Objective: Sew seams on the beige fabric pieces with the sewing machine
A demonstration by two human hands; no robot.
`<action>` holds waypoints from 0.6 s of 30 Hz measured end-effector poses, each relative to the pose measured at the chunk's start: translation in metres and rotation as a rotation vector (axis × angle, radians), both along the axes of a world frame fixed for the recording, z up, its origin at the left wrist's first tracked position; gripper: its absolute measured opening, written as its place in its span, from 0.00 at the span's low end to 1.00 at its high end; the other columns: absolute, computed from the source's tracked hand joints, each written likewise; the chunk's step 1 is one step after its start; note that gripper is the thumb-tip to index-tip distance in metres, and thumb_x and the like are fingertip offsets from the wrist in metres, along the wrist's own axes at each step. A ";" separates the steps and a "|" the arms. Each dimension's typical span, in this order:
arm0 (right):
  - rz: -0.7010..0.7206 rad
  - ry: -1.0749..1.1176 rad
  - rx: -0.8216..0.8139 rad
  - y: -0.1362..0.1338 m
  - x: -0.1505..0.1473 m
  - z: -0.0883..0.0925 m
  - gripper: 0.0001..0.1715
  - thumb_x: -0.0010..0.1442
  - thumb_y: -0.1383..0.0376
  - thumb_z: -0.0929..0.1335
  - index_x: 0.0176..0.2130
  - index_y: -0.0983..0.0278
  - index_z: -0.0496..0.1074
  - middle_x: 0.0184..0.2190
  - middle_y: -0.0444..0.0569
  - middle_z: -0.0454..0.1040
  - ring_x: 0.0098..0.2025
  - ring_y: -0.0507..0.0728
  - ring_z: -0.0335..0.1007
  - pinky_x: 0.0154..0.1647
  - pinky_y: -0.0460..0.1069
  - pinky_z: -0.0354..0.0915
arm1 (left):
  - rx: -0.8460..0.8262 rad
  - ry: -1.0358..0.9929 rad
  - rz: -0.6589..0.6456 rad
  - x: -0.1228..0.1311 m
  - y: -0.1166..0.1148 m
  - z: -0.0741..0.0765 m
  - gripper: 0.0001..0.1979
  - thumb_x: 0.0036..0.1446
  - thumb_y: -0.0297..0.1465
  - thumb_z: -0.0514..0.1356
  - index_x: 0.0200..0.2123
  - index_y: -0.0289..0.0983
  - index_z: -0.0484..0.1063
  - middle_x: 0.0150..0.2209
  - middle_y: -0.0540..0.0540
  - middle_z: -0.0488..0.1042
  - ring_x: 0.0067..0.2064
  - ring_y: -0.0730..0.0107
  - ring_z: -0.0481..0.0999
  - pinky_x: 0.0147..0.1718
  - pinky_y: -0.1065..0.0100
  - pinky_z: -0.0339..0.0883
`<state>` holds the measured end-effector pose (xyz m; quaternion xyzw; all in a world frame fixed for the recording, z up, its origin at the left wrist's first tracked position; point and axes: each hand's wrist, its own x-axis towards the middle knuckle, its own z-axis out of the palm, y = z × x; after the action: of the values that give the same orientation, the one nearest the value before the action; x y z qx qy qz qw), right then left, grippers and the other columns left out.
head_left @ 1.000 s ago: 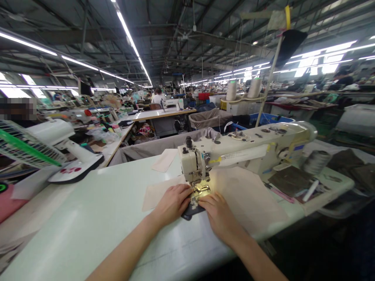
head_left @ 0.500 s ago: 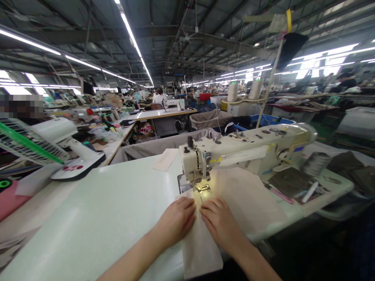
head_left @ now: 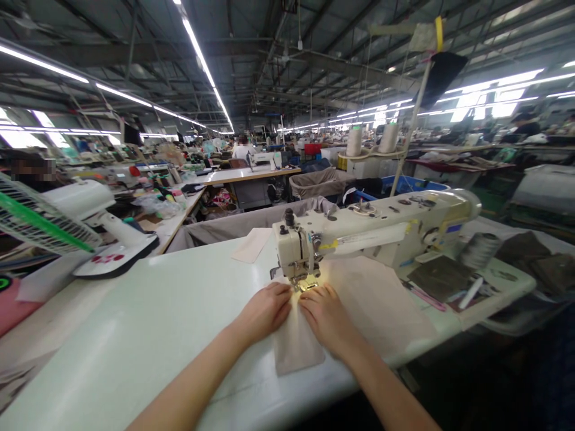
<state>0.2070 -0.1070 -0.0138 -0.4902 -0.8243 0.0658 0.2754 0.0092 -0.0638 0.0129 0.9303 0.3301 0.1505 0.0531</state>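
Observation:
A beige fabric strip (head_left: 297, 350) lies flat on the pale green table, its far end running under the lit presser foot (head_left: 308, 285) of a sewing machine (head_left: 359, 236). On the strip's left edge, close to the foot, my left hand (head_left: 268, 307) presses with fingers bent and held together. My right hand (head_left: 327, 317) grips the right side with curled fingers, its tips almost at the foot. Both hands' fingertips are partly hidden. To the right a wide beige fabric panel (head_left: 386, 299) spreads under the machine arm; whether it joins the strip I cannot tell.
A small beige fabric piece (head_left: 252, 245) lies left of the machine head. Pink-handled snips (head_left: 426, 297), dark cloth (head_left: 442, 274) and a grey thread cone (head_left: 480, 250) sit at the right. A white fan (head_left: 119, 233) stands left. Behind the table hangs a grey cloth bin (head_left: 233, 224).
Both hands have moved forward toward the presser foot, carrying the fabric strip with them. Its near end has slid away from the table's front edge, further onto the table.

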 end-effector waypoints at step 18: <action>-0.108 0.107 0.061 -0.025 0.068 -0.003 0.11 0.66 0.73 0.66 0.43 0.63 0.77 0.45 0.52 0.79 0.47 0.62 0.73 0.52 0.59 0.67 | -0.016 0.362 0.250 0.027 -0.099 -0.004 0.23 0.63 0.29 0.60 0.62 0.37 0.67 0.64 0.37 0.68 0.59 0.49 0.72 0.49 0.52 0.75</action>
<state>0.2749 -0.1319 -0.0164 -0.5212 -0.7823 0.0517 0.3372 0.0361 -0.1631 0.0089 0.8936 0.4481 -0.0164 -0.0190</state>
